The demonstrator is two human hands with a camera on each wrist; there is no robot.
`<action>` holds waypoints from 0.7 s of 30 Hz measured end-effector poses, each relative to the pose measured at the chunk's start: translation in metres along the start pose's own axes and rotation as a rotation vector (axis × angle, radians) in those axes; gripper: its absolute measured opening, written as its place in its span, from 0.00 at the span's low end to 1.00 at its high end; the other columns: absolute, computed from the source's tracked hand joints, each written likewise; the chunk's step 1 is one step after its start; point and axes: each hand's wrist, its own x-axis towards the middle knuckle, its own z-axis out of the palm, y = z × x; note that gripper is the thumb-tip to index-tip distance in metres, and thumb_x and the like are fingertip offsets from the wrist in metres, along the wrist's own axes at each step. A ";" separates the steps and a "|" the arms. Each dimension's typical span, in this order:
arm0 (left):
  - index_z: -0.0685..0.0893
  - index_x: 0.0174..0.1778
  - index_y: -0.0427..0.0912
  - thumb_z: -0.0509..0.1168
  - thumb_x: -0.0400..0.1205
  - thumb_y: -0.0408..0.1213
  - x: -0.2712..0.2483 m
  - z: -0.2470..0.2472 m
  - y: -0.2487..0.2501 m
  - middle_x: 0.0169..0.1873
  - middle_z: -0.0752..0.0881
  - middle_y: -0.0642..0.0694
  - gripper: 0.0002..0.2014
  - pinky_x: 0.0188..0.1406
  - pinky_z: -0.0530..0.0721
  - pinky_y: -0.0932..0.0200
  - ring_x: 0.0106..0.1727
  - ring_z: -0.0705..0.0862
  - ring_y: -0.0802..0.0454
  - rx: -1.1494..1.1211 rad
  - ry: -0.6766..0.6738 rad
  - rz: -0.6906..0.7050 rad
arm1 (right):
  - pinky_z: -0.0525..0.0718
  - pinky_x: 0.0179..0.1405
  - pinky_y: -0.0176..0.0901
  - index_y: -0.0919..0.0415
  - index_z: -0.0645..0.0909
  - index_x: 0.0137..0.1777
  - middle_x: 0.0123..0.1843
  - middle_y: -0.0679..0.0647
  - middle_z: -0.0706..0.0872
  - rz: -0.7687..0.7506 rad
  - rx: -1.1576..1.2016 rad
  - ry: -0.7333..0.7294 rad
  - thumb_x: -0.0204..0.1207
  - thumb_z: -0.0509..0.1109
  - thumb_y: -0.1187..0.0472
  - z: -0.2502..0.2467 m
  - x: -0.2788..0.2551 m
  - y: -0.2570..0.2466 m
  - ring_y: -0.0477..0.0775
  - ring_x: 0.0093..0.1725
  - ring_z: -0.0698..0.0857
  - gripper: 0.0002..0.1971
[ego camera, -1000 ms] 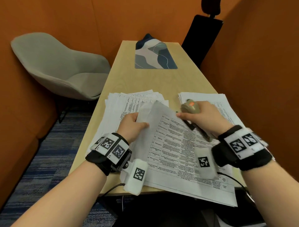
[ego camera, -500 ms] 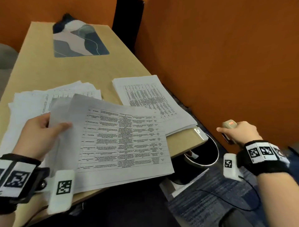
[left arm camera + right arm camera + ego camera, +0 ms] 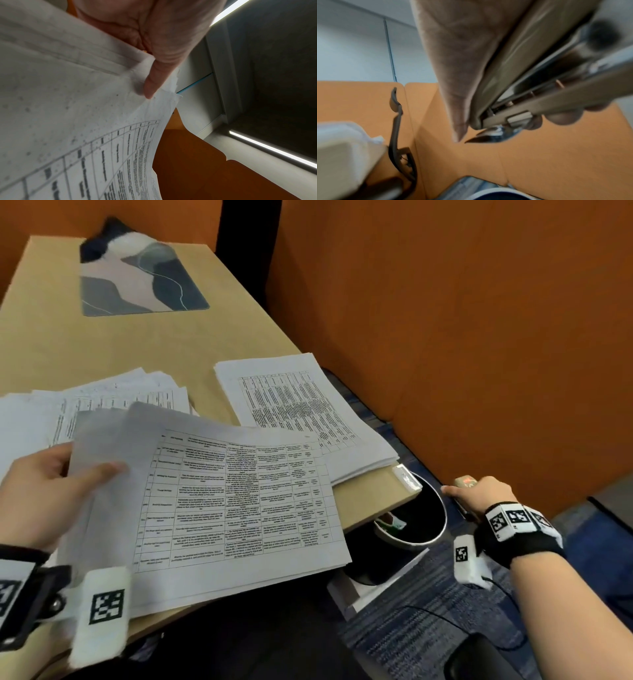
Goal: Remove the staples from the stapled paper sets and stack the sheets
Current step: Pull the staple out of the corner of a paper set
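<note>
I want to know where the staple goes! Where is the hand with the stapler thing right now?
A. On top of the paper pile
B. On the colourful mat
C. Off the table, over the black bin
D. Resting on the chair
C: the right hand holds the stapler tool beyond the table edge, above the round black bin.

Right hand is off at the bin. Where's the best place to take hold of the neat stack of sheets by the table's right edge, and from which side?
Probably the stack of sheets at its near right corner, coming from the right: that corner overhangs the table edge, so fingers could slip underneath with the thumb on top. The right hand grips the staple remover.
</note>
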 end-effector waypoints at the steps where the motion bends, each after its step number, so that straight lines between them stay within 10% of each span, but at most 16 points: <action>1: 0.83 0.41 0.45 0.72 0.75 0.39 -0.007 0.003 0.014 0.34 0.85 0.46 0.04 0.43 0.79 0.53 0.39 0.82 0.45 0.000 -0.016 -0.020 | 0.78 0.45 0.47 0.74 0.77 0.61 0.57 0.70 0.83 -0.022 0.017 0.019 0.69 0.74 0.42 -0.004 -0.003 -0.004 0.67 0.50 0.82 0.34; 5: 0.88 0.35 0.51 0.73 0.73 0.36 -0.013 0.009 0.024 0.27 0.88 0.57 0.04 0.44 0.83 0.50 0.38 0.85 0.45 -0.045 0.027 -0.016 | 0.74 0.49 0.49 0.71 0.68 0.66 0.63 0.71 0.79 -0.274 0.115 0.075 0.73 0.73 0.54 -0.037 -0.032 -0.050 0.68 0.58 0.80 0.29; 13: 0.87 0.47 0.42 0.70 0.76 0.32 -0.018 0.014 0.039 0.41 0.88 0.45 0.05 0.45 0.80 0.55 0.45 0.85 0.45 0.036 0.150 -0.036 | 0.71 0.50 0.44 0.63 0.74 0.66 0.59 0.64 0.79 -1.084 -0.159 0.138 0.72 0.74 0.59 -0.025 -0.113 -0.240 0.63 0.58 0.77 0.23; 21: 0.83 0.42 0.45 0.67 0.78 0.32 -0.024 0.012 0.046 0.32 0.81 0.57 0.03 0.27 0.67 0.69 0.34 0.77 0.62 0.100 0.176 0.014 | 0.72 0.65 0.42 0.57 0.74 0.72 0.69 0.57 0.80 -1.192 -0.699 -0.036 0.80 0.62 0.64 0.052 -0.112 -0.307 0.59 0.68 0.77 0.20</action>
